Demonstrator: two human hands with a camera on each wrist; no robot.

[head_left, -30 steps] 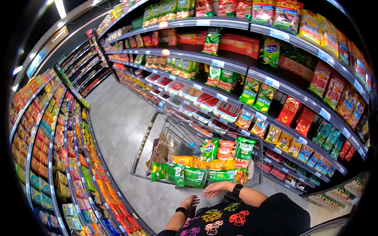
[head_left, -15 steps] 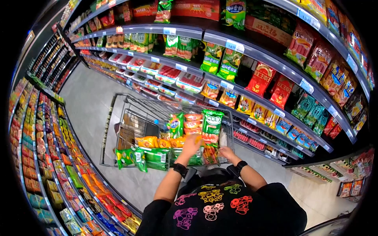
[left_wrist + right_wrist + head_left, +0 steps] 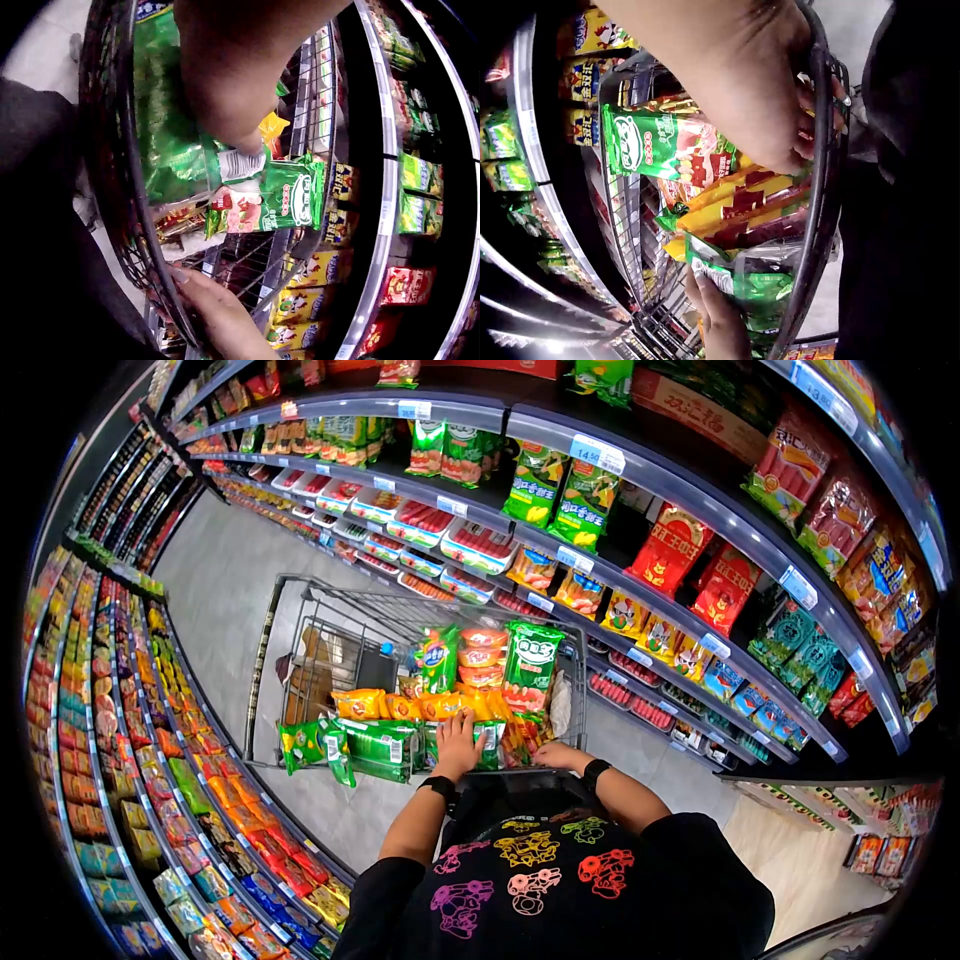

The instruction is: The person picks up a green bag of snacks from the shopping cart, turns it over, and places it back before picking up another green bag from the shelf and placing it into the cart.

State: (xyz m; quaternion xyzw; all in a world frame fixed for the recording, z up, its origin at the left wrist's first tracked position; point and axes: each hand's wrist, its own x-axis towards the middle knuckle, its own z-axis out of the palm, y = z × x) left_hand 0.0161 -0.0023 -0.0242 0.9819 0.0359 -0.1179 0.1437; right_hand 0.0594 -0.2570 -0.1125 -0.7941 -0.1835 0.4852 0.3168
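In the head view my left hand (image 3: 458, 745) lies with spread fingers on a green pack (image 3: 489, 745) at the cart's near side. The left wrist view shows this hand (image 3: 232, 82) over green packaging (image 3: 169, 120), beside a barcode label. My right hand (image 3: 562, 757) is at the near rim of the cart, right of the left hand. From the right wrist, that hand (image 3: 757, 90) grips the dark rim (image 3: 821, 195), fingers curled past it. Yellow-orange packs (image 3: 448, 707) lie behind the left hand; an upright green-white pack (image 3: 530, 660) stands behind the right.
The wire cart (image 3: 265, 660) also holds a green pouch (image 3: 437, 658), red-orange packs (image 3: 482, 658) and a blue-capped bottle (image 3: 387, 649). Packaged food fills the shelves (image 3: 690, 500) ahead and right, and the left shelves (image 3: 190, 760). Grey floor (image 3: 225, 595) runs between them.
Both hands, off the cart a second ago, came to its near side. Since then my left hand has moved left from the orange packs onto the green one; the right has shifted slightly left along the rim.
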